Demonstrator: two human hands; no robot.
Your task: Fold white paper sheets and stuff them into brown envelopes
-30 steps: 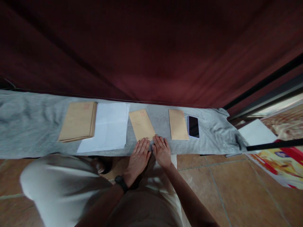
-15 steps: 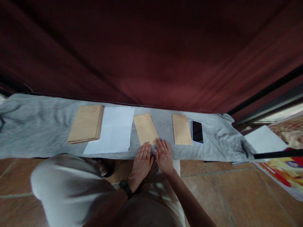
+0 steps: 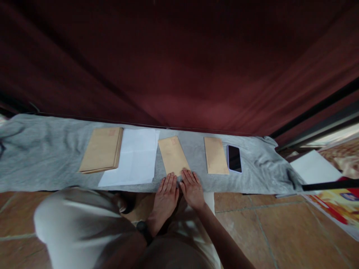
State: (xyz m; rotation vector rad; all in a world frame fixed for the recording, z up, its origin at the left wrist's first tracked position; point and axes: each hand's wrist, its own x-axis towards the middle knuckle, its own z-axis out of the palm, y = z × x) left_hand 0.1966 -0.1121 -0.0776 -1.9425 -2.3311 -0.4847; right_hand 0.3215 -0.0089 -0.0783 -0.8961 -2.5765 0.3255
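Observation:
A brown paper envelope (image 3: 173, 155) with a faint red print near its top lies slightly turned in front of me. My left hand (image 3: 166, 195) rests flat with its fingertips at the envelope's near edge. Beside it, my right hand (image 3: 192, 188) lies flat too, fingers out over the near right corner. Neither hand grips anything. Left of the envelope are white paper sheets (image 3: 137, 157), partly covered by a stack of brown envelopes (image 3: 101, 149). To the right lies another single brown envelope (image 3: 216, 155).
A phone (image 3: 234, 158) with a pale purple rim lies right of the single envelope. Everything rests on a narrow surface under a grey cloth (image 3: 258, 164). A dark red fabric panel (image 3: 174, 74) rises behind it. At far right are a white sheet (image 3: 316, 167) and a black bar (image 3: 331, 185).
Both hands have slid slightly toward me along the envelope's near edge, baring a little more of it. The whole view has shifted a little. The other items lie as before.

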